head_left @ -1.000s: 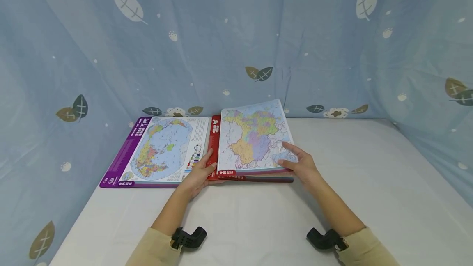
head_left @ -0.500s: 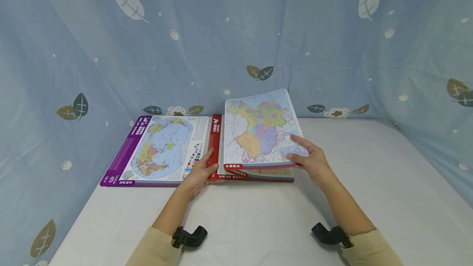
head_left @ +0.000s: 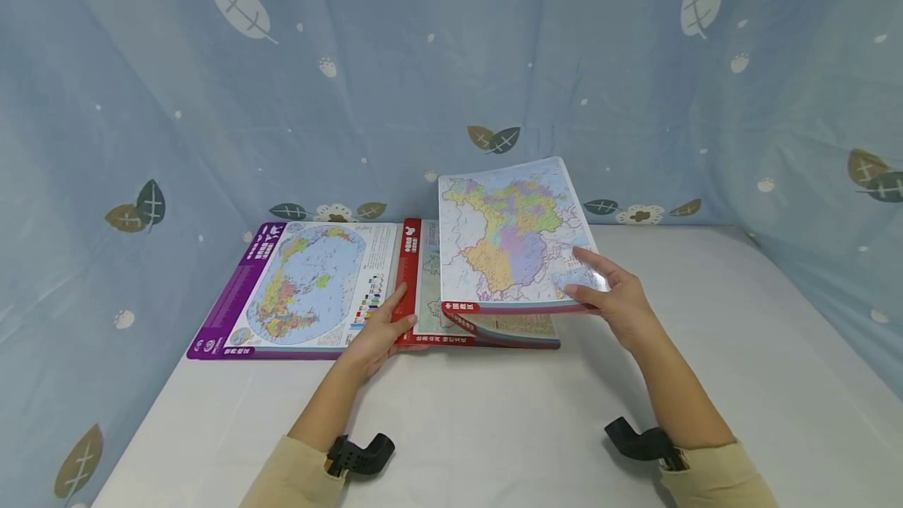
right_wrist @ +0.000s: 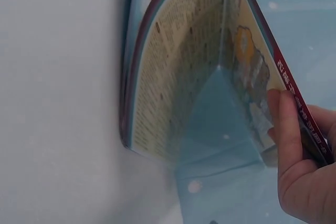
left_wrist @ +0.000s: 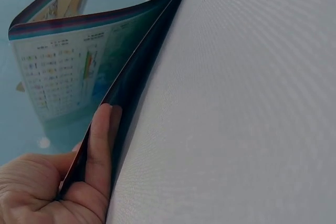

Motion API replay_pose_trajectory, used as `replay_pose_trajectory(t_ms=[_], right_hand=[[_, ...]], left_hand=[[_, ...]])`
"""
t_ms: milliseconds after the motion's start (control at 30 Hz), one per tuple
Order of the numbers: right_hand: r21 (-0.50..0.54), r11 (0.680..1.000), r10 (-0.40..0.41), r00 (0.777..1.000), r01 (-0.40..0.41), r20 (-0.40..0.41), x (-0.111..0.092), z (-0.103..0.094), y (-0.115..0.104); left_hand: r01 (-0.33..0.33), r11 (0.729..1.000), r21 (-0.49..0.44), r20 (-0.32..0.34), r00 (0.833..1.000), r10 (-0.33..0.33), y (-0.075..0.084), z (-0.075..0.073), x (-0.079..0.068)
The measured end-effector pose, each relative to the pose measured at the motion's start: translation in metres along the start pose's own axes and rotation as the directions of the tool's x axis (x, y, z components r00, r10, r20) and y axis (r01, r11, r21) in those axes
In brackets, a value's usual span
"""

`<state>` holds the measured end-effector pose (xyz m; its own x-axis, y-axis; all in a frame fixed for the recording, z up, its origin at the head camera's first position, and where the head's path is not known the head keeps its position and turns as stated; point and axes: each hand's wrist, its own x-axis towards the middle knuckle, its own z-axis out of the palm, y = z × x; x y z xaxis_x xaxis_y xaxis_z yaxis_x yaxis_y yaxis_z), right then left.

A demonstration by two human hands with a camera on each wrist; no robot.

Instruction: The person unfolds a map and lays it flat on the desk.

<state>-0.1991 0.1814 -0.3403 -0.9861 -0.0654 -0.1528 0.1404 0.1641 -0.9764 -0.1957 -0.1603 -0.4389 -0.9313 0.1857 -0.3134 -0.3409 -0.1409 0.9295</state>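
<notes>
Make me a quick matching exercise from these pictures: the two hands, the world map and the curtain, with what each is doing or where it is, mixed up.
Things
1. Left hand
2. Right hand
3. World map
4. Curtain

Places and states
A. Pinching a lifted flap near its lower right corner
B. Blue, hanging behind the table
C. Gripping the folded map by its red strip
D. Lying flat, with a purple strip on its left

Pairs: 1-C, 2-A, 3-D, 4-B
</notes>
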Motion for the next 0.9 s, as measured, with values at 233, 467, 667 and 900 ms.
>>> replay_pose_trajectory(t_ms=[233,467,667,900], right_hand=[[0.049,0.998,-0.025,1.0,0.026,-0.004,-0.004,-0.009,-0.007],[0.094,0.994,-0.061,0.998,0.061,-0.001,-0.005,-0.019,-0.01],[0.115,0.99,-0.075,0.997,0.076,-0.016,-0.006,-0.028,-0.012],[0.041,0.996,-0.074,0.996,0.075,-0.044,-0.009,-0.037,-0.016]], left_hand=[[-0.015,1.0,0.016,0.006,1.0,0.015,0.0,-0.001,0.001],[-0.012,1.0,0.027,0.003,1.0,0.012,0.002,-0.002,0.001],[-0.01,0.999,0.039,-0.008,1.0,0.011,0.004,0.0,0.001],[-0.002,1.0,0.014,-0.008,1.0,0.002,0.002,0.001,0.0]])
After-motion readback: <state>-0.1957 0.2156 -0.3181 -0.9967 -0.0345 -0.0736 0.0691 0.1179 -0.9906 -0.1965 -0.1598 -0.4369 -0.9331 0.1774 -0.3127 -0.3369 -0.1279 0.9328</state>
